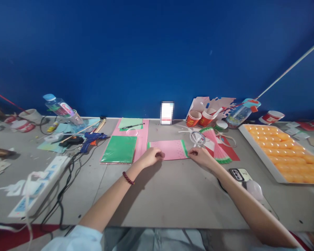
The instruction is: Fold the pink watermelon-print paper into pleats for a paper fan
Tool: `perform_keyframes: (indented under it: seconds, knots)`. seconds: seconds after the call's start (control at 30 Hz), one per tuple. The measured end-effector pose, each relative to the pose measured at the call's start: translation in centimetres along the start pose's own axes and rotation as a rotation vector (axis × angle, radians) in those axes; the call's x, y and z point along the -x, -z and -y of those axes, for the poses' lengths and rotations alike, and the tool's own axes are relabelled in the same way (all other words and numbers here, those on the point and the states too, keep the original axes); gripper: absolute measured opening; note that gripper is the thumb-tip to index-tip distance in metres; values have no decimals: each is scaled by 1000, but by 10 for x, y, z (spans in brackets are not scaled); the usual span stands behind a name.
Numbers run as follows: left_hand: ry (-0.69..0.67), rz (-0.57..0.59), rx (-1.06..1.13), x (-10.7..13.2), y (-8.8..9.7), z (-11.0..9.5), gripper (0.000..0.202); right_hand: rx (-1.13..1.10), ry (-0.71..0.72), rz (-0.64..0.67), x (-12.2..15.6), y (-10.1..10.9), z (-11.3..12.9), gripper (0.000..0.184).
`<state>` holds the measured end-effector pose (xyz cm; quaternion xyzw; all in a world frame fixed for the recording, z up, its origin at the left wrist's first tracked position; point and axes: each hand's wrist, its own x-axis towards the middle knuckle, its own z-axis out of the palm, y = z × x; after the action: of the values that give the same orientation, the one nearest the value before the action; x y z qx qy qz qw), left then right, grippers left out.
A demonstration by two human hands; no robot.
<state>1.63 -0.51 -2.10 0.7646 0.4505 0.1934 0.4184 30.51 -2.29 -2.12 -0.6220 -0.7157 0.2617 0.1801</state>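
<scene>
A pink paper sheet with green side strips and small dark dots (170, 149) lies flat on the grey table (172, 195). My left hand (151, 157) rests closed on its near left corner. My right hand (200, 155) pinches its near right corner by the green strip. A folded pink-and-green paper fan (217, 146) lies just right of my right hand. A roll of clear tape (197, 137) sits behind it.
Green sheets on pink paper (119, 149) lie to the left, with a blue glue gun (90, 139), a power strip (39, 188) and cables. A tray of orange balls (285, 153) stands at right. A phone (240, 174) lies by my right forearm. Red paper cups (199, 118) stand at the back.
</scene>
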Motion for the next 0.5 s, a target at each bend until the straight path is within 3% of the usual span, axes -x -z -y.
perform_keyframes:
  seconds: [0.23, 0.5]
  knots:
    - [62, 57, 50, -5, 1, 4, 11, -42, -26, 70, 2, 1, 2, 35]
    - [58, 53, 8, -5, 2, -1, 9, -162, -40, 229, 4, 14, 7, 29]
